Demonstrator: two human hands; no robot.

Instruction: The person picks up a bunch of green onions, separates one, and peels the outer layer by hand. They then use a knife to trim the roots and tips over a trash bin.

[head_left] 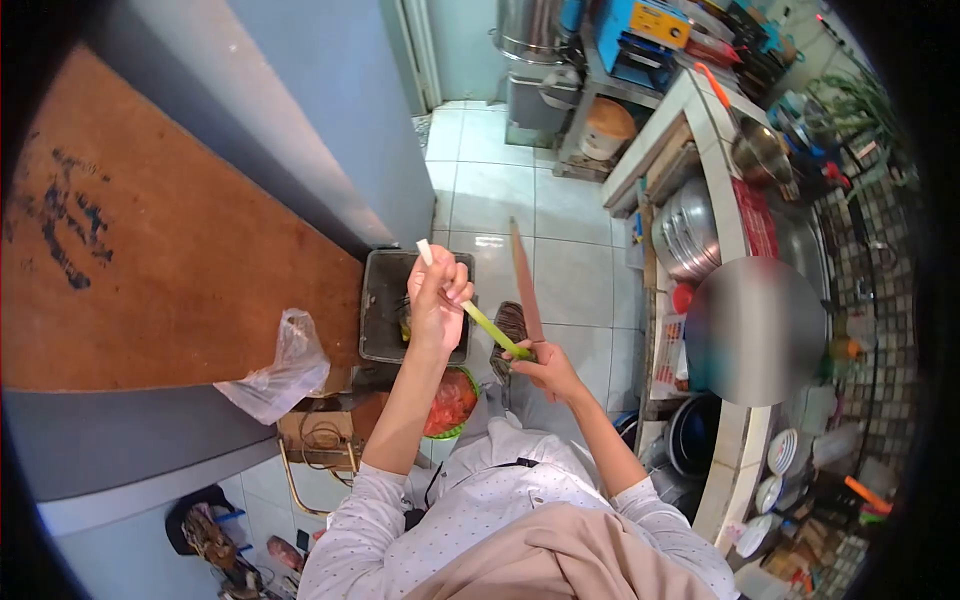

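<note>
A long leek [484, 325], white at one end and green at the other, stretches between my two hands. My left hand [437, 293] is closed around its white part, and the pale tip sticks out above the fingers. My right hand [551, 371] is closed on a knife [525, 280], whose long blade points away from me over the floor. The leek's green end meets the fingers of this same hand; whether they grip it too is hard to see. Beneath my left hand stands a dark grey bin [372, 325] with some scraps inside.
Left is a brown wooden surface [200, 250] with a clear plastic bag [285, 370] at its edge. A green basket [462, 432] with something red sits near my legs. On the right runs a tiled counter [735, 430], with a metal pot [686, 232] on the shelf below.
</note>
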